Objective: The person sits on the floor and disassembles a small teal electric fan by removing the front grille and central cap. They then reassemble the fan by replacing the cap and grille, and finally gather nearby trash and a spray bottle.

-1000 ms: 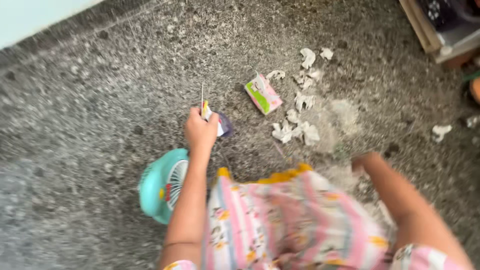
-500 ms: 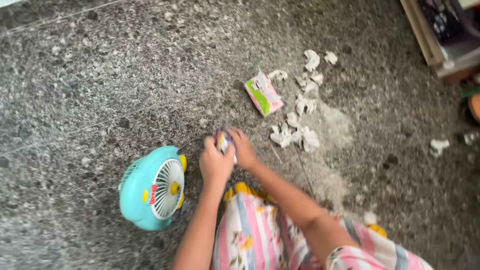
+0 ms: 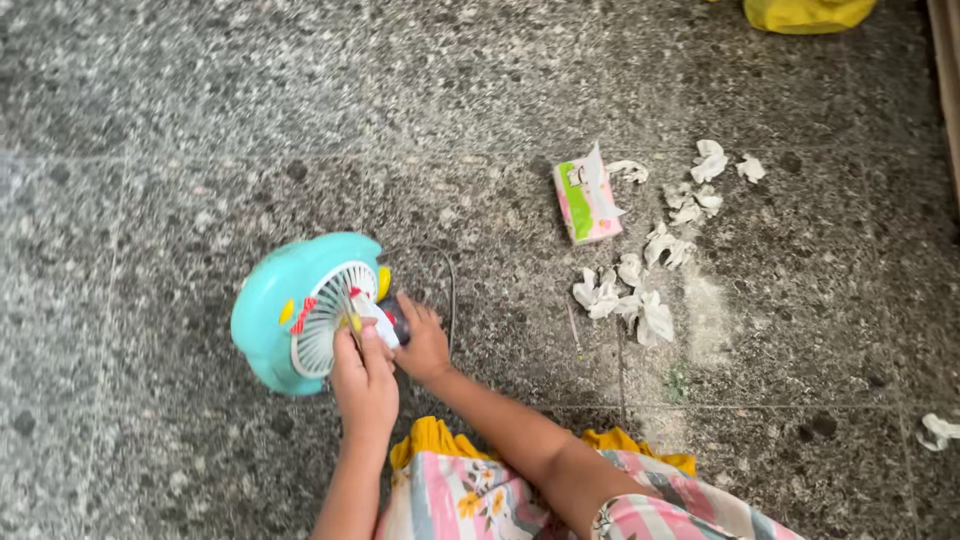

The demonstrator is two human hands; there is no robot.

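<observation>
A small turquoise fan [image 3: 275,300] with a white grille lies on the speckled stone floor [image 3: 150,150]. My left hand [image 3: 365,385] is closed around a small screwdriver [image 3: 375,318] with a white, red and yellow body, and its tip is against the grille. Just to the right, my right hand [image 3: 425,348] has its fingers on the tool's dark end. Both hands are pressed close together at the fan's right edge. The tool's tip is hidden against the grille.
A thin dark cord [image 3: 451,290] loops beside the fan. A pink and green tissue pack [image 3: 587,202] and several crumpled tissue scraps [image 3: 640,300] lie to the right. A yellow object [image 3: 805,12] sits at the top edge. My striped floral clothing [image 3: 470,500] fills the bottom.
The left hand came down from holding the tool up over the floor, the right hand joined it, and both now work at the fan's grille. The view has shifted right and closer.
</observation>
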